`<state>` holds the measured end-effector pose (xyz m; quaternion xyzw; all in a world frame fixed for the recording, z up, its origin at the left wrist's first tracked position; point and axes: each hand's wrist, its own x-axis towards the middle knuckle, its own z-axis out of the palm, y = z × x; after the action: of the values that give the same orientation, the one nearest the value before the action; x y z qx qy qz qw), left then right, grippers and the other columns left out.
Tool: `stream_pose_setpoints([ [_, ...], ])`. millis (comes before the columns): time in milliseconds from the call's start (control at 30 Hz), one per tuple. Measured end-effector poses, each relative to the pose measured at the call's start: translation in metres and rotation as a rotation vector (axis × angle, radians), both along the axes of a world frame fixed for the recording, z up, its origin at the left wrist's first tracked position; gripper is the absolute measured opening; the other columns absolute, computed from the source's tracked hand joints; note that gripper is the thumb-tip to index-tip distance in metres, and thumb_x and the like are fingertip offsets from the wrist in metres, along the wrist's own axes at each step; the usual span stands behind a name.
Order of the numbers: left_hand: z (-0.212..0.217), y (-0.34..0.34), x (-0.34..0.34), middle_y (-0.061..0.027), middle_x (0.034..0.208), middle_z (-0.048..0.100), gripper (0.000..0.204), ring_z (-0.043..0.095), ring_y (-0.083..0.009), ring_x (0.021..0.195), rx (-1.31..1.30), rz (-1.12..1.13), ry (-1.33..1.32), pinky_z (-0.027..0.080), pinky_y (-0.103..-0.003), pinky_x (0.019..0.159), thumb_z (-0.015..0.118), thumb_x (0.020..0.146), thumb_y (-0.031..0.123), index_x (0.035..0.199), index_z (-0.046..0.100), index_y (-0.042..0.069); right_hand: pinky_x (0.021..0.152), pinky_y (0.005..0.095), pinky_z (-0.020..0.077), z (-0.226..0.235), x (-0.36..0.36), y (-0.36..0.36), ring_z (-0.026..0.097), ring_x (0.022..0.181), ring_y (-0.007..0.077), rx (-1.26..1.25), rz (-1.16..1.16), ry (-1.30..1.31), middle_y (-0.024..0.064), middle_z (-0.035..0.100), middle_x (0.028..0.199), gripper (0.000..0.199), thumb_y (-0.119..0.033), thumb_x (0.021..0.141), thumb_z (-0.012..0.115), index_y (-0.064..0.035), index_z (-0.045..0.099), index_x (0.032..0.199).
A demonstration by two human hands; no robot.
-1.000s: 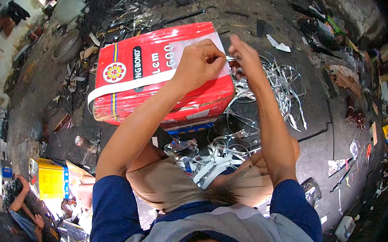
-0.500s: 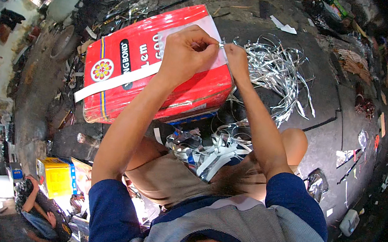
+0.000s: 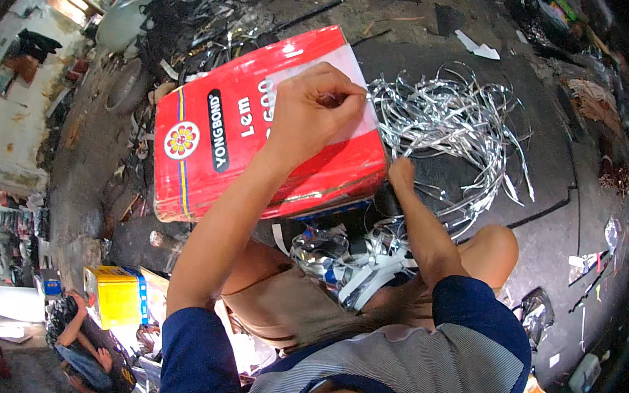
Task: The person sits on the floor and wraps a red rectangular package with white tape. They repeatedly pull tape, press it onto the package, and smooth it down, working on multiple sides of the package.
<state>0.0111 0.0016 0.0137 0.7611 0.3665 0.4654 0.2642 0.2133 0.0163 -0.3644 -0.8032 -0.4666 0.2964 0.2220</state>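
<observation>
A red carton [image 3: 216,177] with a flower emblem and a white panel lies in front of my crossed legs. Over its right part my left hand [image 3: 317,104] is closed, thumb and forefinger pinched together. Whatever is between those fingertips is too small to make out. Just off the carton's right edge is my right hand [image 3: 401,174], lowered and foreshortened, its fingers hidden. A heap of shiny silver strips [image 3: 454,127] spreads on the dark floor beyond it. More white and silver strips [image 3: 372,269] lie across my lap.
A yellow box [image 3: 113,298] stands at the lower left, near another person [image 3: 81,341] sitting low. An old tyre [image 3: 127,86] and scraps line the far left. White paper scraps [image 3: 477,46] lie on the dark floor [image 3: 483,216], with a crumpled dark plastic bag [image 3: 537,309] at right.
The white strip that lay across the carton's top is gone from there. My right hand has dropped away from my left, down beside the carton's edge. My left hand stays pinched above the carton.
</observation>
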Motion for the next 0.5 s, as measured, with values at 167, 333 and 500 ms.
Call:
stream_pose_setpoints([
  [167, 0.003, -0.005, -0.006, -0.0072, 0.084, 0.072, 0.006, 0.067, -0.0124, 0.076, -0.009, -0.014, 0.030, 0.054, -0.026, 0.067, 0.072, 0.081, 0.002, 0.085, 0.076, 0.001, 0.091, 0.0530, 0.0531, -0.014, 0.008, -0.030, 0.066, 0.106, 0.0464, -0.122, -0.070, -0.057, 0.0313, 0.067, 0.114, 0.035, -0.017, 0.088, 0.060, 0.0057, 0.063, 0.114],
  [333, 0.005, -0.001, -0.009, -0.0075, 0.088, 0.071, 0.013, 0.067, -0.0153, 0.076, 0.148, -0.092, 0.114, 0.054, -0.028, 0.068, 0.072, 0.081, 0.001, 0.093, 0.077, 0.003, 0.089, 0.0543, 0.0542, -0.025, 0.019, -0.027, 0.067, 0.103, 0.0461, -0.106, -0.017, -0.127, 0.0319, 0.068, 0.109, 0.033, -0.018, 0.090, 0.056, 0.0074, 0.062, 0.110],
  [500, 0.001, -0.001, -0.023, -0.0088, 0.097, 0.069, 0.026, 0.068, -0.0206, 0.081, 0.308, -0.173, 0.259, 0.054, -0.031, 0.071, 0.072, 0.082, -0.002, 0.106, 0.076, 0.006, 0.094, 0.0522, 0.0531, -0.008, 0.021, -0.028, 0.067, 0.108, 0.0442, -0.164, -0.042, -0.145, 0.0285, 0.068, 0.113, 0.032, -0.019, 0.091, 0.058, 0.0037, 0.063, 0.112],
])
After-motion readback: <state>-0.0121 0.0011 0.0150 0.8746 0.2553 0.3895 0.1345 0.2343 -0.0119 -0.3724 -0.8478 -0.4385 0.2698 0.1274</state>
